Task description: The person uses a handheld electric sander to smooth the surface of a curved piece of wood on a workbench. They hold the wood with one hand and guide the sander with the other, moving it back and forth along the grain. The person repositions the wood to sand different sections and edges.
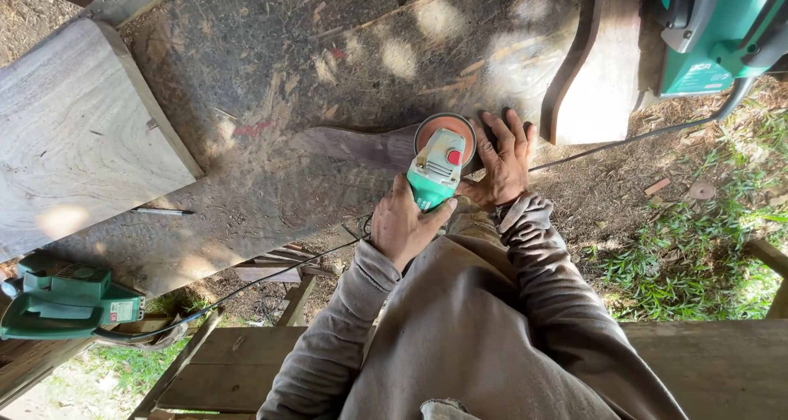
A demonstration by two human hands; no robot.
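Now: left hand (pixel 400 227) fingers wrapped round green angle grinder (pixel 435 170) body | right hand (pixel 502 159) fingers spread, pressing curved plank (pixel 361 146) on tabletop (pixel 246 67) | disc on plank edge | grinder likely compact, stiff, vibration-prone; best held at body.

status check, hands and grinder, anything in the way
Left hand gripping grinder. Right hand flat on the curved wood piece beside the disc. Cord trails left; nothing blocking.
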